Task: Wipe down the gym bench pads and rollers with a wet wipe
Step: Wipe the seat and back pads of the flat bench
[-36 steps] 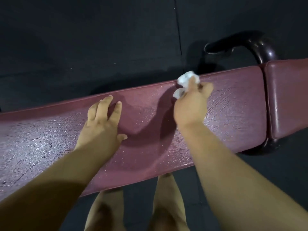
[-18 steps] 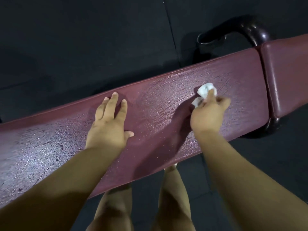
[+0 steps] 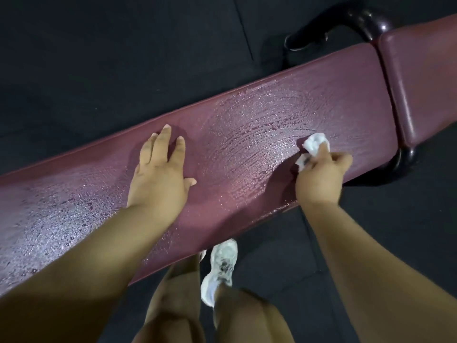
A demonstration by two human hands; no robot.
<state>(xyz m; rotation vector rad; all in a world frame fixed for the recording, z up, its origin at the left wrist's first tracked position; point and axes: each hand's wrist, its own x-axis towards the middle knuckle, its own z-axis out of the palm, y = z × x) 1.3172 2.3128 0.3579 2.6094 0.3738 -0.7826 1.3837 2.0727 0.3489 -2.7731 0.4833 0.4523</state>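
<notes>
A long maroon bench pad (image 3: 242, 134) runs diagonally across the view, its surface streaked with wet smears. My right hand (image 3: 321, 179) grips a crumpled white wet wipe (image 3: 314, 144) and presses it onto the pad near its right end, toward the near edge. My left hand (image 3: 160, 174) rests flat on the pad's middle with fingers straight. A second, shorter maroon pad (image 3: 420, 78) adjoins at the right across a narrow gap.
A dark curved frame tube (image 3: 356, 18) rises behind the gap between the pads, and another bend (image 3: 403, 162) shows below it. Black rubber floor mats (image 3: 123, 58) surround the bench. My legs and a white shoe (image 3: 221, 266) stand under the near edge.
My right hand has drawn the wipe from the pad's far edge toward the near edge and to the right. The left hand stays flat in place. The camera view tilted.
</notes>
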